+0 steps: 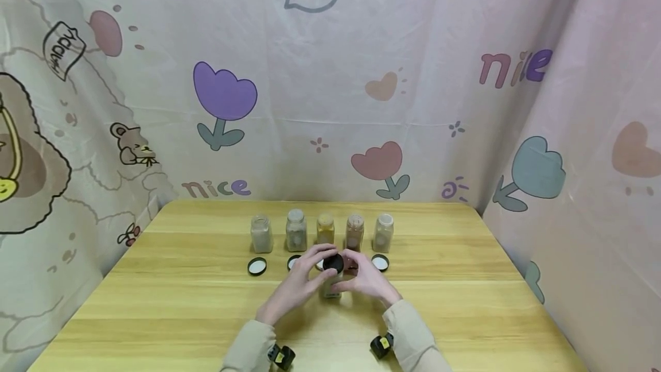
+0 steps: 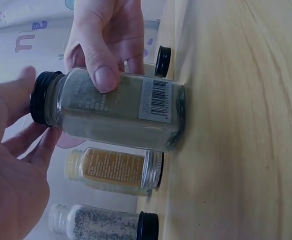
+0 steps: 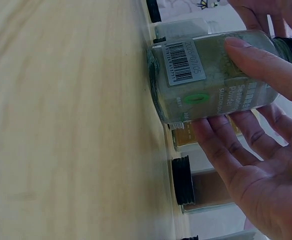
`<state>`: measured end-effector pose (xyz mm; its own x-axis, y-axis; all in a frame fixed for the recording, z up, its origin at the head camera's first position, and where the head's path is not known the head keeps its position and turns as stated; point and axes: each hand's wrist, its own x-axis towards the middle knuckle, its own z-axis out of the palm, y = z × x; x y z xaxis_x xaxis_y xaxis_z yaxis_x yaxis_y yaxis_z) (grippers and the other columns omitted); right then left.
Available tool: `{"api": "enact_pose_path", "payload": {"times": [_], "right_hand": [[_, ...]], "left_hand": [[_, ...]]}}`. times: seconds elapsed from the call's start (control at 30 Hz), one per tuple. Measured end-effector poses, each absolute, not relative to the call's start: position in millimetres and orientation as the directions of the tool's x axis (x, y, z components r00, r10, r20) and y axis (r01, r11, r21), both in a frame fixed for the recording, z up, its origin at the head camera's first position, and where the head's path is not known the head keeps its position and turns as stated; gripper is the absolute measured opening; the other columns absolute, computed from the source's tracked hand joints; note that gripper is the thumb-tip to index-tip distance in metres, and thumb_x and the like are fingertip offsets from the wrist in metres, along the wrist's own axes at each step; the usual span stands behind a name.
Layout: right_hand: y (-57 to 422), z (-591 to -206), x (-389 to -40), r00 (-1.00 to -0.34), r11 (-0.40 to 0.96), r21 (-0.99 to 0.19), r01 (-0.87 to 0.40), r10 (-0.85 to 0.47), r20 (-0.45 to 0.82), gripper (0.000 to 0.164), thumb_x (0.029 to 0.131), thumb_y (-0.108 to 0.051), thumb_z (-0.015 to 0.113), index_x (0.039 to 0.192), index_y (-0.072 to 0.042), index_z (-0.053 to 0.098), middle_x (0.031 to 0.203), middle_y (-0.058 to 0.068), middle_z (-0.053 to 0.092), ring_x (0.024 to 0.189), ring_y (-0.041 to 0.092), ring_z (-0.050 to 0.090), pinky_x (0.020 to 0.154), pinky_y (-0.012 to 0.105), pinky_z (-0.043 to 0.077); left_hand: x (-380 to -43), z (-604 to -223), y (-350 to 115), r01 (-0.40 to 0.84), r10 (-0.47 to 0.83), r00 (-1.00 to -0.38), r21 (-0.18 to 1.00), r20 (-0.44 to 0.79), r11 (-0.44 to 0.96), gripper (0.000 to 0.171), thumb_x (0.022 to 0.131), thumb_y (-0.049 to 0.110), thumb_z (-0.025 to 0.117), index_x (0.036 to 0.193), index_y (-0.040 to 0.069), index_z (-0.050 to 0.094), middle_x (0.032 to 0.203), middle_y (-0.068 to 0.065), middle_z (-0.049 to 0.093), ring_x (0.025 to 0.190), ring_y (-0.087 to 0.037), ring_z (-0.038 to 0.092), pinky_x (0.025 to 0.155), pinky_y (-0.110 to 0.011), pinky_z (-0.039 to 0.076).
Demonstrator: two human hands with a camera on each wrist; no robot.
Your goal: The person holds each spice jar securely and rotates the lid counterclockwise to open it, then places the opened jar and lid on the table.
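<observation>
A glass seasoning powder jar (image 2: pixel 121 117) with a barcode label and greenish-grey contents stands upright in front of me, its base close over the table. My left hand (image 1: pixel 303 275) pinches the black lid (image 2: pixel 45 97) on its top between thumb and fingers. My right hand (image 1: pixel 368 278) grips the glass body, the thumb lying across the label side in the right wrist view and the fingers behind. In the head view both hands cover much of the jar.
Behind the hands several lidless jars stand in a row, among them a yellow jar (image 1: pixel 325 229) and a reddish-brown jar (image 1: pixel 354 233). Lids lie before them, including a left lid (image 1: pixel 257 266) and a right lid (image 1: pixel 380 262). A patterned curtain (image 1: pixel 289 154) hangs behind the wooden table (image 1: pixel 181 286).
</observation>
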<state>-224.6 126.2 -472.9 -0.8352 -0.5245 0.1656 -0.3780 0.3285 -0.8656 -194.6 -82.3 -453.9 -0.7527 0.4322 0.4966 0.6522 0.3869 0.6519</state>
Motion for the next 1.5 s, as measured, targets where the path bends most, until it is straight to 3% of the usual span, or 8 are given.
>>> {"api": "enact_pose_path", "payload": {"times": [0.23,0.47,0.73,0.93,1.07,1.23,1.5], "right_hand": [[125.4,-472.2,-226.6,-0.824,0.327,-0.853,-0.406,-0.534,0.188,0.048,0.076,-0.016,0.089,0.117,-0.009,0.064,0.105,0.007,0.074,0.097,0.017,0.07,0.09,0.021,0.058],[124.8,-471.4,-226.3,-0.823,0.323,-0.851,-0.413,-0.532,0.198,0.053,0.075,-0.017,0.089,0.121,-0.008,0.063,0.107,0.008,0.074,0.098,0.017,0.07,0.092,0.022,0.058],[126.4,-473.6,-223.1,-0.83,0.318,-0.868,-0.381,-0.531,0.17,0.051,0.077,-0.016,0.088,0.121,-0.01,0.064,0.108,0.007,0.072,0.098,0.016,0.068,0.088,0.02,0.057],[126.8,-471.1,-224.2,-0.836,0.327,-0.861,-0.389,-0.519,0.18,0.049,0.076,-0.017,0.089,0.118,-0.011,0.064,0.106,0.005,0.072,0.096,0.016,0.069,0.089,0.02,0.057],[125.8,-469.0,-225.4,-0.834,0.337,-0.853,-0.397,-0.522,0.182,0.051,0.076,-0.017,0.089,0.119,-0.009,0.063,0.107,0.006,0.073,0.099,0.019,0.069,0.091,0.024,0.057],[125.2,-468.0,-226.9,-0.835,0.343,-0.849,-0.401,-0.518,0.184,0.052,0.076,-0.019,0.089,0.121,-0.012,0.064,0.108,0.004,0.073,0.099,0.018,0.069,0.091,0.023,0.057],[126.8,-474.5,-225.4,-0.825,0.305,-0.872,-0.384,-0.537,0.175,0.053,0.077,-0.016,0.088,0.124,-0.01,0.063,0.11,0.006,0.071,0.1,0.014,0.068,0.091,0.019,0.056]], "left_hand": [[-195.5,-450.7,-86.1,0.677,0.503,-0.719,0.646,0.48,0.352,0.035,0.103,0.005,0.052,0.137,0.002,0.059,0.151,-0.016,0.051,0.139,-0.036,0.05,0.112,-0.053,0.046],[-198.8,-453.9,-86.0,0.733,0.527,-0.667,0.588,0.527,0.341,0.035,0.101,0.0,0.053,0.135,-0.002,0.06,0.143,-0.021,0.058,0.131,-0.037,0.057,0.108,-0.047,0.052],[-195.9,-456.0,-80.6,0.701,0.451,-0.709,0.612,0.543,0.365,0.035,0.096,0.01,0.066,0.129,0.0,0.064,0.131,-0.016,0.062,0.118,-0.032,0.064,0.096,-0.04,0.06],[-192.7,-450.3,-81.3,0.648,0.468,-0.75,0.662,0.467,0.378,0.038,0.102,0.016,0.058,0.137,0.003,0.059,0.146,-0.015,0.054,0.134,-0.034,0.053,0.107,-0.052,0.052],[-193.4,-447.9,-82.9,0.666,0.505,-0.728,0.652,0.463,0.363,0.034,0.105,0.008,0.05,0.138,0.003,0.059,0.151,-0.016,0.051,0.139,-0.037,0.049,0.111,-0.055,0.047],[-196.6,-448.3,-82.6,0.718,0.517,-0.682,0.609,0.518,0.337,0.033,0.102,0.0,0.051,0.134,-0.001,0.061,0.143,-0.02,0.057,0.133,-0.037,0.055,0.109,-0.05,0.05],[-194.9,-455.0,-78.0,0.697,0.43,-0.715,0.612,0.552,0.374,0.034,0.096,0.01,0.065,0.129,0.001,0.065,0.13,-0.014,0.063,0.117,-0.029,0.064,0.096,-0.037,0.06]]}}
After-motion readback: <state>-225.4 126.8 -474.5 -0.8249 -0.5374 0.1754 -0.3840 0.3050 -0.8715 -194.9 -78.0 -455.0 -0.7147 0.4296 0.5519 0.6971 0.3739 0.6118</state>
